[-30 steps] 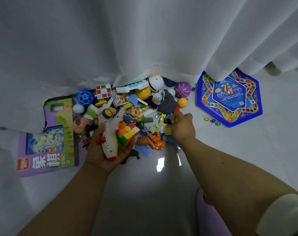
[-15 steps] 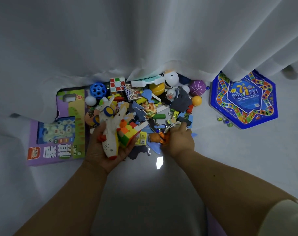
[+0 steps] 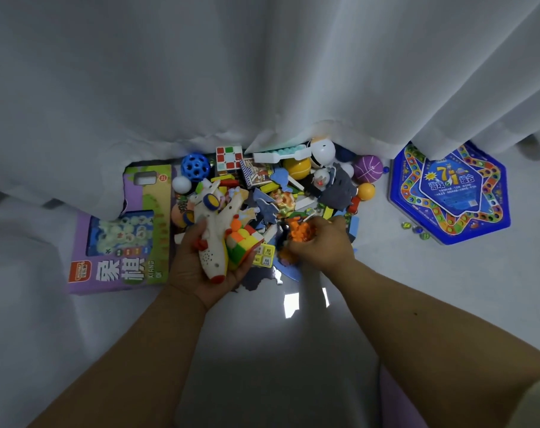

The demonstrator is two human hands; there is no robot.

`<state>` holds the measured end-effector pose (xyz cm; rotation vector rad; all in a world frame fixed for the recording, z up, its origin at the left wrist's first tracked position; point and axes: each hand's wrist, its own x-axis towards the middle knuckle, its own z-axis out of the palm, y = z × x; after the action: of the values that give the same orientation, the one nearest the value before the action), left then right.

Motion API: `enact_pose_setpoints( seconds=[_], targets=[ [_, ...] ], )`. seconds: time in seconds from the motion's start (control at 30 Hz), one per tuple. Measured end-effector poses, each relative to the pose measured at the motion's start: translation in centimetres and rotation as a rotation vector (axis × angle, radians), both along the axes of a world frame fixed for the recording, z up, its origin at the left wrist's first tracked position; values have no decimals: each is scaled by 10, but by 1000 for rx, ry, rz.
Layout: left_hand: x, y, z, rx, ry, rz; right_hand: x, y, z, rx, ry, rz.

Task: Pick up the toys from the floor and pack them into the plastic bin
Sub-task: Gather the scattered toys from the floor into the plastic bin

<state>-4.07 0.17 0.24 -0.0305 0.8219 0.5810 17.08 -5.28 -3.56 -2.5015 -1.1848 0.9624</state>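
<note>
A heap of toys [image 3: 281, 193] lies on the pale floor at the foot of a white curtain. My left hand [image 3: 197, 267] is shut on a white toy plane [image 3: 211, 230] with red wheels and on a multicoloured puzzle cube [image 3: 242, 242] beside it. My right hand [image 3: 321, 245] is closed around an orange plastic toy [image 3: 299, 231] at the near edge of the heap. The plastic bin is not in view.
A purple and green game box [image 3: 120, 242] lies left of the heap. A blue hexagonal board game tin [image 3: 451, 193] lies to the right, with loose marbles [image 3: 414, 230] beside it. The curtain [image 3: 262, 72] hangs over the back of the pile. Balls and a white cube [image 3: 229, 157] sit at the back.
My right hand has come back from the middle of the heap to its near edge and closed on the orange toy. The left hand still holds the plane and cube.
</note>
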Motion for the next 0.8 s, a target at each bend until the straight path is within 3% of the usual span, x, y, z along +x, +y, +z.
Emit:
enact_pose_setpoints(
  seconds=[0.27,0.57,0.8],
  targets=[
    [-19,22,54,116,164,-67,-33,23,67,371,-76,243],
    [-137,67,198,434,435,-183,-132,64,158,623,35,436],
    [-272,21,237,415,594,85,-283,71,197,601,280,630]
  ],
)
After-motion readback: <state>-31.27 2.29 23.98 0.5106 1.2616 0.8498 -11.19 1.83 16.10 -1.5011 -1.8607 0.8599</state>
